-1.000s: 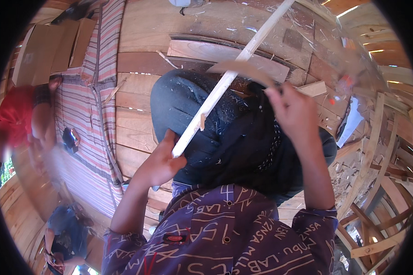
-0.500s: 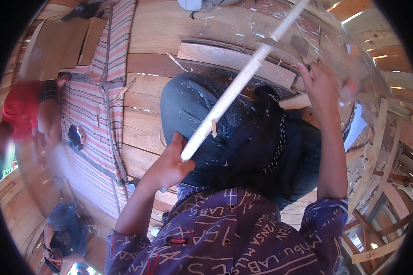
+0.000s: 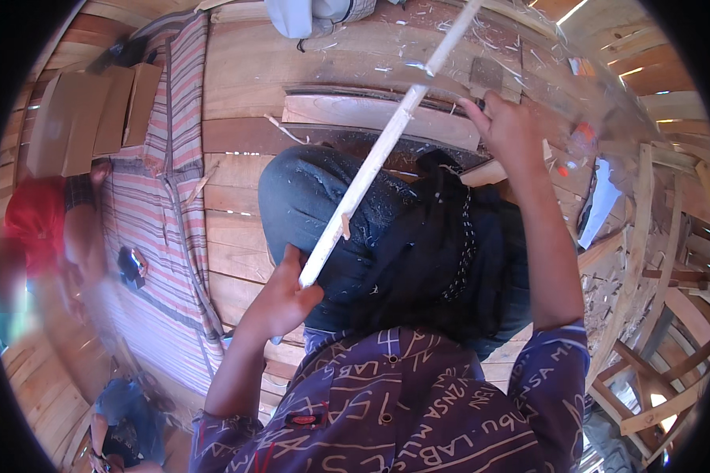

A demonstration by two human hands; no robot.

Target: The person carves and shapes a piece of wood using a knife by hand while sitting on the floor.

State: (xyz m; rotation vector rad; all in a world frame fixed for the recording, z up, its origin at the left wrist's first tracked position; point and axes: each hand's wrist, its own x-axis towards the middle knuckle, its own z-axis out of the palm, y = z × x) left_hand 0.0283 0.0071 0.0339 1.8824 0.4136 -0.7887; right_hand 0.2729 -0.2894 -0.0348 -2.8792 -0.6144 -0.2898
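A long pale whittled stick slants across my lap, from near my left knee up to the far edge of the view. My left hand is closed round its near end. A small curl of wood sticks out from its side. My right hand is closed on the dark handle of a knife, mostly hidden by my fingers. The knife's blade reaches left and meets the stick's upper part; it is thin and slightly blurred.
A flat board lies beyond my knees among wood shavings. Striped cloth and cardboard boxes are at left, with a person in red and another in blue. Wooden slats stand at right. A grey bag sits at the far edge.
The whole view has shifted a little, so most things sit further left. The blade remains against the stick's upper part, and both hands keep their hold.
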